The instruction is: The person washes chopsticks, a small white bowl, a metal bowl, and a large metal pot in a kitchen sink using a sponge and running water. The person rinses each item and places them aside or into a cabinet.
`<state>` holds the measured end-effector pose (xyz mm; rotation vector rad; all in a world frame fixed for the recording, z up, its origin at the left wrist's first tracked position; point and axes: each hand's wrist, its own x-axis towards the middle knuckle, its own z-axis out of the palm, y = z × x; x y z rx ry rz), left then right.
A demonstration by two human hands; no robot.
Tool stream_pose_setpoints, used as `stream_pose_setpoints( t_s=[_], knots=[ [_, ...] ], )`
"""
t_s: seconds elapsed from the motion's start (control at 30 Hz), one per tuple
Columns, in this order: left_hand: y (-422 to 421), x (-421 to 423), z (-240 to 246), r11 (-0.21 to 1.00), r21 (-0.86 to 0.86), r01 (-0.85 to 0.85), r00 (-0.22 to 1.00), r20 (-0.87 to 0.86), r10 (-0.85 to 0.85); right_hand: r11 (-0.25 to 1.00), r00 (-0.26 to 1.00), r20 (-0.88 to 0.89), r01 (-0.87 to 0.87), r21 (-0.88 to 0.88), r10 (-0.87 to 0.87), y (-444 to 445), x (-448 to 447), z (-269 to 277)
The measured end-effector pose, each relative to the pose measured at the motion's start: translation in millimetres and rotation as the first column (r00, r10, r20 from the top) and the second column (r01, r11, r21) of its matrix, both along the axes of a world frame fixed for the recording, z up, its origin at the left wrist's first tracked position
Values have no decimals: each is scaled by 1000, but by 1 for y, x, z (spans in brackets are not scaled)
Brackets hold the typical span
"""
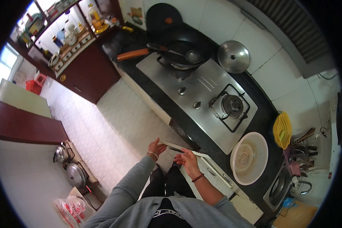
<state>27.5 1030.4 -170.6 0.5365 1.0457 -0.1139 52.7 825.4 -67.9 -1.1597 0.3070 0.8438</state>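
Note:
Below the counter front, a pale cabinet door (201, 154) stands swung out towards my legs. My left hand (156, 148), with a bangle at its wrist, is at the door's outer end, palm turned inward. Whether its fingertips touch the door I cannot tell. My right hand (187, 162), wearing a dark red bead bracelet (198, 177), hovers over the door's near side with its fingers spread. Neither hand shows anything held. Part of the cabinet's dark inside (179, 132) is visible beyond the door.
A steel gas hob (171, 82) carries a black wok (182, 42) with a ladle (193, 56). On the black counter are a white basin (258, 159), a yellow basket (282, 131) and a sink (279, 183). Pots (76, 174) stand at left beside a plastic bag (74, 211).

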Motion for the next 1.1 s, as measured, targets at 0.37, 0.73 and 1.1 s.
stream_pose_setpoints(
  t_s=[0.37, 0.73, 1.1],
  knots=[
    [8, 104, 48, 934, 258, 247, 963, 44, -267, 992, 992, 9, -130, -5, 130, -63, 36, 43],
    [131, 164, 125, 740, 600, 303, 869, 146, -473, 994, 998, 66, -9, -105, 16, -41, 72, 55],
    [146, 227, 165, 656, 721, 221, 668, 379, -641, 956, 962, 257, 160, -247, -94, -10, 51, 59]
  ],
)
